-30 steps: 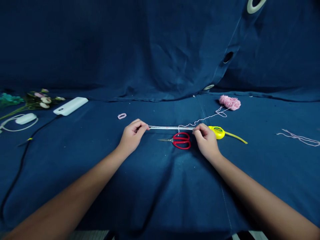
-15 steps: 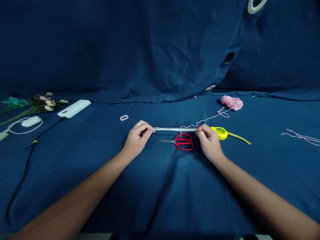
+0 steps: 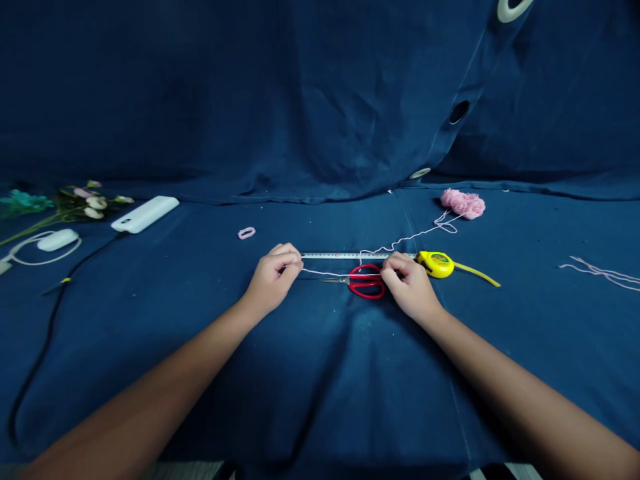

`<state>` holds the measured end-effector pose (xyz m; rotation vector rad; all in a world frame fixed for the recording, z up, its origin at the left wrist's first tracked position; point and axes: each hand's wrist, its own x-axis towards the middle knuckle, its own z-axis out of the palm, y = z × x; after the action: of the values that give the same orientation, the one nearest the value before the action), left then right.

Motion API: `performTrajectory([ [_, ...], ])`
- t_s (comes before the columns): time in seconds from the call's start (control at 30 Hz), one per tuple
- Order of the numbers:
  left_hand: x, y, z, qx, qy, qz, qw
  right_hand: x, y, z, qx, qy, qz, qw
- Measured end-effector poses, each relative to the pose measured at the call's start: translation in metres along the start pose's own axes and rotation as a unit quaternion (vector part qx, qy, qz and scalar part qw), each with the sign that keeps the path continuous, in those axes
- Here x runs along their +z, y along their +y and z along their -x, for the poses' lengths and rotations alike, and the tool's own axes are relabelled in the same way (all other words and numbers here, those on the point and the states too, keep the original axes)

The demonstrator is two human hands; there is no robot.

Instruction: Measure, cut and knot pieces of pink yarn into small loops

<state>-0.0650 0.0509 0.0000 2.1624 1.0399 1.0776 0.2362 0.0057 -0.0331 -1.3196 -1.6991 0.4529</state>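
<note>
Between my hands a strand of pale pink yarn (image 3: 327,273) is stretched, crossing above the scissors' red handles. My left hand (image 3: 274,277) pinches its left end, and my right hand (image 3: 411,283) grips it at the right with curled fingers. Just beyond the strand lies the extended tape measure blade (image 3: 345,256), running to its yellow case (image 3: 437,265) beside my right hand. Red-handled scissors (image 3: 367,289) rest below the strand, blades pointing left. A pink yarn ball (image 3: 463,203) sits farther back, a loose strand trailing from it toward the tape.
A small pink yarn loop (image 3: 247,233) lies left of centre. Cut yarn strands (image 3: 603,271) lie at the far right. On the left are a white power bank (image 3: 146,214) with a black cable (image 3: 47,340), artificial flowers (image 3: 93,203) and a white corded device (image 3: 58,240).
Both hands have drawn the yarn strand off the tape blade toward me, over the scissors. My right hand has shifted slightly left, uncovering more of the blade near the case.
</note>
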Motion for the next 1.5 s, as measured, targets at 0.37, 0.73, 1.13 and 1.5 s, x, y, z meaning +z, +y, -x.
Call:
performTrajectory([
  [0.37, 0.001, -0.003, 0.001, -0.017, -0.049, 0.119, 0.992, -0.01, -0.016, 0.003, -0.138, -0.067, -0.076, 0.985],
  [0.73, 0.005, 0.0, 0.002, 0.031, -0.044, -0.016, 0.998, -0.002, -0.015, 0.001, -0.077, -0.092, 0.074, 0.99],
  [1.13, 0.006, 0.003, 0.002, 0.018, -0.045, -0.027, 0.998, -0.005, -0.006, -0.002, -0.06, 0.058, 0.112, 0.99],
  [1.5, 0.006, 0.004, 0.002, 0.01, -0.05, -0.028, 0.998, 0.008, -0.017, 0.002, -0.081, -0.104, 0.17, 0.977],
])
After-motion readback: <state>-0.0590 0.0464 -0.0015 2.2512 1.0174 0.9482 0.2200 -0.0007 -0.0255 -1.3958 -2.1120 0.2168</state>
